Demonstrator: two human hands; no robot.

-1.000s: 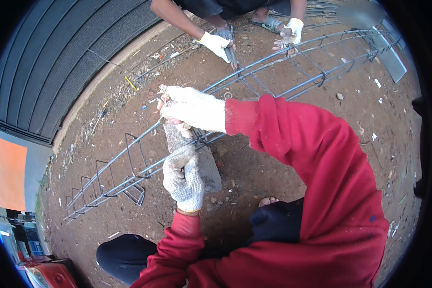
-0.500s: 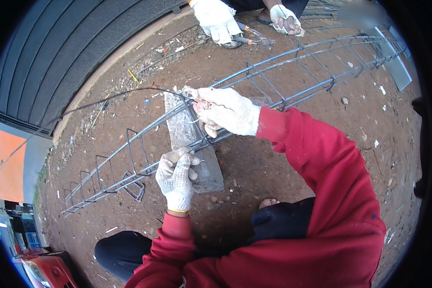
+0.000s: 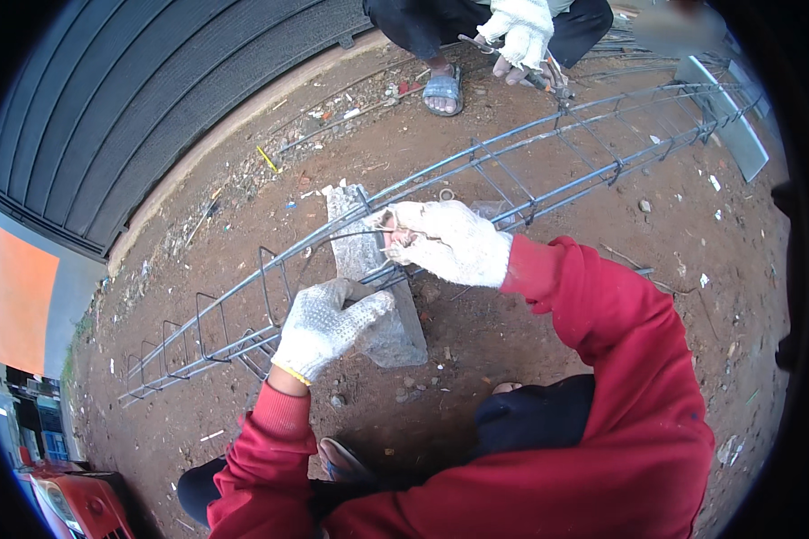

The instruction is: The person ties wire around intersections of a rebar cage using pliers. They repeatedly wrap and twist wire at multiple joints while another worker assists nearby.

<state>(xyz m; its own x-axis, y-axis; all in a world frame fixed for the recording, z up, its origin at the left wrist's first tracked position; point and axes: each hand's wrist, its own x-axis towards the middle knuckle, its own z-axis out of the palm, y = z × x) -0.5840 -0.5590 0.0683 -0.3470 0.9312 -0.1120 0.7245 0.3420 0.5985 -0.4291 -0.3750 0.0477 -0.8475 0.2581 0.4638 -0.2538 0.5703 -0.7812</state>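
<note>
A long rebar cage [image 3: 584,175], made of thin steel bars with square stirrups [image 3: 270,278], runs slantwise across the view. Under its middle a rough concrete block [image 3: 355,256] lies on the ground. My right hand [image 3: 449,242], in a white knit glove, is closed in a pinch on a dark tie wire [image 3: 346,235] beside the cage, above the block. That wire bends away to the left. My gloved left hand [image 3: 324,328] curls its fingers round the near bars; the fingers partly hide the grip.
Across the cage a co-worker squats, a gloved hand [image 3: 521,36] by orange-handled pliers [image 3: 553,76]. A pale board [image 3: 724,117] stands at the cage's far right end. A dark ribbed gate [image 3: 153,99] lines the left. A red vehicle [image 3: 81,503] shows lower left.
My right hand has shifted slightly right and nearer; the long wire has swung down from the left. My left hand has turned at the bars. The co-worker's pliers have moved right.
</note>
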